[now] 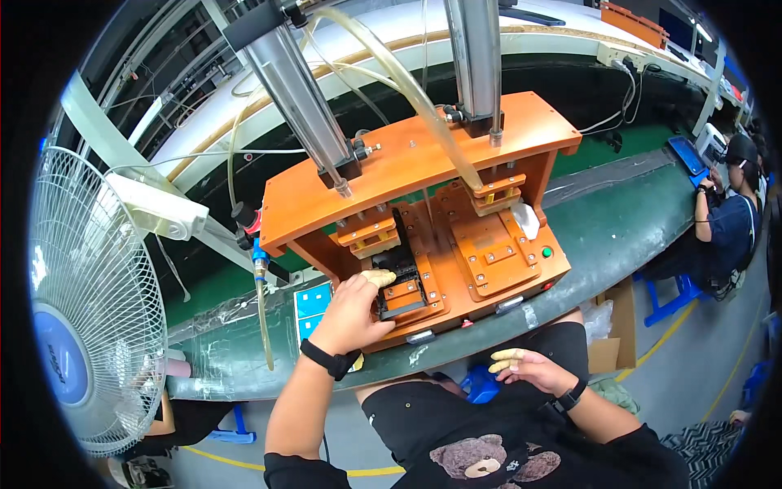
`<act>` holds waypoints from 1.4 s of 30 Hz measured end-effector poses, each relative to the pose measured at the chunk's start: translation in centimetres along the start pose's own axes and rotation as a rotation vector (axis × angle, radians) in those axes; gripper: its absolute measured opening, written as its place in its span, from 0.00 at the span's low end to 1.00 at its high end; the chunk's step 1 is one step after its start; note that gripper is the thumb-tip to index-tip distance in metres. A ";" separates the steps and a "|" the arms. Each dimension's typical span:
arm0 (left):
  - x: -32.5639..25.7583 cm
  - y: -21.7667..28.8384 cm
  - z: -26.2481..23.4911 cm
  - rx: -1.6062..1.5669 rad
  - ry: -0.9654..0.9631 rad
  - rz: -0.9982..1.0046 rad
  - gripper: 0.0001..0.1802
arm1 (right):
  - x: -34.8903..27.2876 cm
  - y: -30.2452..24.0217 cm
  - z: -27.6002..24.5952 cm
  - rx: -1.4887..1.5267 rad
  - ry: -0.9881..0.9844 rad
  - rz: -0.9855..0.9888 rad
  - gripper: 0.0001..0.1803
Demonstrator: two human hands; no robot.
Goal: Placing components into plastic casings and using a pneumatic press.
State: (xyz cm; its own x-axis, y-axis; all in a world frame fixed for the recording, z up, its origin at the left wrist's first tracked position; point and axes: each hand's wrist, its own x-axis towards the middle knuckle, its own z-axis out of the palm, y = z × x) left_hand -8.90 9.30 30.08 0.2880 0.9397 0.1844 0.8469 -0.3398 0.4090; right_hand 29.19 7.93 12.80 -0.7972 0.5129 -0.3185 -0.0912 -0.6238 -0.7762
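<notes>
An orange two-station press (411, 163) stands in front of me on a green bench. In its left station lies a black rectangular frame-like part (401, 297), around an orange block. My left hand (356, 306), with a pale yellow cot on a fingertip, is closed at this part's near left side, thumb low and fingers over its edge; the fingertips are partly hidden. The right station's orange fixture plate (493, 254) bears no black part. My right hand (529, 372) hovers over my lap, its cot-covered fingers stretched out and nothing seen in them.
Two metal cylinders (285, 90) and a clear hose (407, 81) rise above the press. A white fan (98, 301) stands at the left. Blue cards (312, 303) lie beside the press. A cardboard box (615, 334) sits below the bench; another person (725, 212) sits at far right.
</notes>
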 end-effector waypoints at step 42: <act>-17.8 -4.2 10.8 0.070 0.370 -0.617 0.29 | 15.2 -0.4 15.5 -0.878 -0.443 -0.238 0.26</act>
State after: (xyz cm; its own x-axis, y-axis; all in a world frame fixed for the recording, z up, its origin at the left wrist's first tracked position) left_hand -12.77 -5.58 15.48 -0.4116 0.8808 0.2341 0.8367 0.2634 0.4802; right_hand 7.85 6.83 16.64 -0.9814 0.1915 -0.0110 0.0523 0.2121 -0.9759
